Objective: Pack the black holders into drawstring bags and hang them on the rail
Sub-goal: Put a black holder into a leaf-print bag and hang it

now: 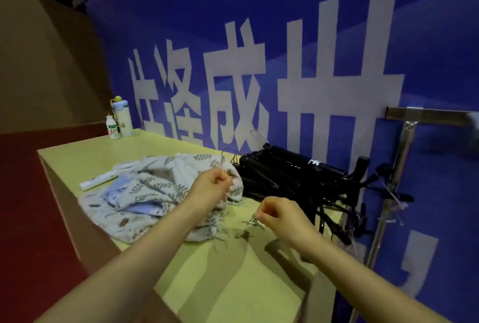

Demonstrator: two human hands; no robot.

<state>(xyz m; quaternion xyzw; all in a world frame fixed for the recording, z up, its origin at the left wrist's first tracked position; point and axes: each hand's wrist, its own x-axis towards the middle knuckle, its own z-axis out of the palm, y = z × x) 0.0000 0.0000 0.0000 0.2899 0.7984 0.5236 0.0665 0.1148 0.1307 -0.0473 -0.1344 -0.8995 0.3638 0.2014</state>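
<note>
The black plastic holders (293,175) lie in one stacked pile on the pale yellow-green tabletop (228,283), against the blue banner wall (324,24). The pile is too tangled to count. One holder near the top carries a small white label; its writing cannot be read.

Just left of the holder pile, and touching its edge, lies a heap of white fabric drawstring bags with a grey leaf print (160,188). The number of bags cannot be determined; light blue fabric shows between the folds.

The left hand (211,188) is over the right edge of the bag heap, next to the holder pile, with the fingers curled shut; what they pinch cannot be determined. The right hand (278,212) is in front of the holder pile, above the tabletop, with the fingertips pinched on a small metal clip (252,221). A second small metal clip (245,234) lies on the tabletop just below it.

Right of the holder pile stands one chrome metal rail (427,115) on an upright post, with several black holders hanging beside the post.

Left of the bag heap lies one white flat packet (97,181). At the far left corner of the tabletop stand two bottles: one small white bottle with a green and red label (112,127), reading "AD", and one taller white flask with a blue lid (124,118).

The banner wall carries four large white characters.
</note>
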